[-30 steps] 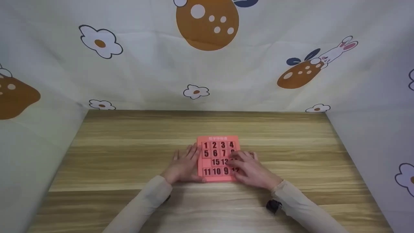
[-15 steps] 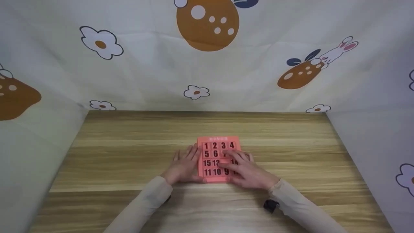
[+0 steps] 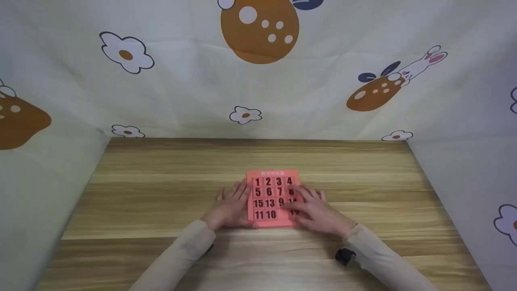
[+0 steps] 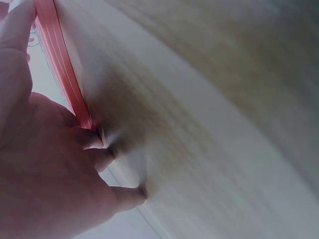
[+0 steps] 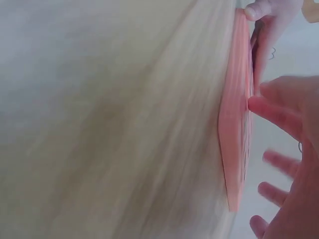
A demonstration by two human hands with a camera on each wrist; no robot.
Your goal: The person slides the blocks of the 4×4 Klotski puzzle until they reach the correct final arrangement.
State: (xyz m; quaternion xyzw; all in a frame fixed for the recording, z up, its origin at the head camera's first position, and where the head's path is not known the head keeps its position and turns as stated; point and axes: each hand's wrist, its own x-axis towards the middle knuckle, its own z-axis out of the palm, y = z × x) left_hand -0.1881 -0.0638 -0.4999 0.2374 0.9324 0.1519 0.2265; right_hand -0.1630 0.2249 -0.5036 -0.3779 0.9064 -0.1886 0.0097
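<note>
A pink sliding number puzzle (image 3: pixel 273 223) lies flat on the table. Black numbers mark its tiles, and a gap (image 3: pixel 283 214) shows in the bottom row between the 10 and the 12. My left hand (image 3: pixel 230 207) rests along the puzzle's left side with fairly straight fingers, its thumb at the near left corner. From the right, my right hand (image 3: pixel 320 213) reaches over the board with loosely bent fingers. One fingertip is at the tile 9 (image 3: pixel 281 201), just above the gap. That hand partly covers the 8, 14 and 12.
The wood-grain table (image 3: pixel 169 169) extends around the puzzle. A pale printed cloth (image 3: pixel 181 89) stands behind it and at both sides. A black wrist device (image 3: pixel 345 256) is on the right forearm, by the sleeve.
Tiles 15 and 13 slid left along the third row, then the 9 moved up, leaving the gap below it. My right hand went left and came back right; my left hand stayed put.
</note>
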